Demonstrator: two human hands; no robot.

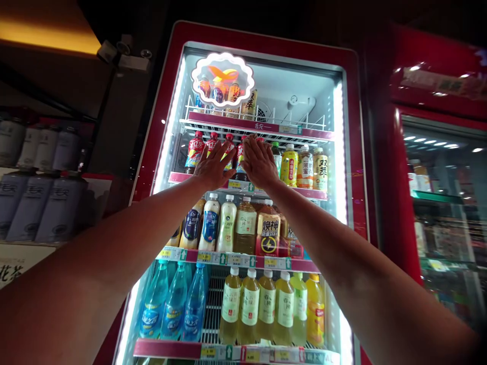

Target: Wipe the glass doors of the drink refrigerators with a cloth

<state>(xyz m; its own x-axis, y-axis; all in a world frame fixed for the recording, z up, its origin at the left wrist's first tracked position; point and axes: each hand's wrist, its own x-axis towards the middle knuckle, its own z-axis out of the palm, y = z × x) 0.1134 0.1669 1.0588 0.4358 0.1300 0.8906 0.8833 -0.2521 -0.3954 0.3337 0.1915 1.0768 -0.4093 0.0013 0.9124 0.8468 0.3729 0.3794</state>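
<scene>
Bare forearms fill the lower corners of the frame and converge on the upper middle, where both hands meet the glass door of a lit drinks cooler. Just left of centre, the left hand is open, fingers spread and palm turned to the pane, perhaps to steady the reach. Beside it, the right hand is also flat, its fingers straighter and closer together; a tan patch at its fingertips may be a cloth pressed against the glass, though its colour blends with the skin.

Behind the pane, red-capped bottles stand upright around the hands, and blue bottles stand at lower left. Most labels face outward, presumably to be read through the door, with price tags along the shelf edges to match them. Upper left of the door, a scalloped glowing sign overlaps the top row. Farther out, pale containers line the left edge and another cooler the right.
</scene>
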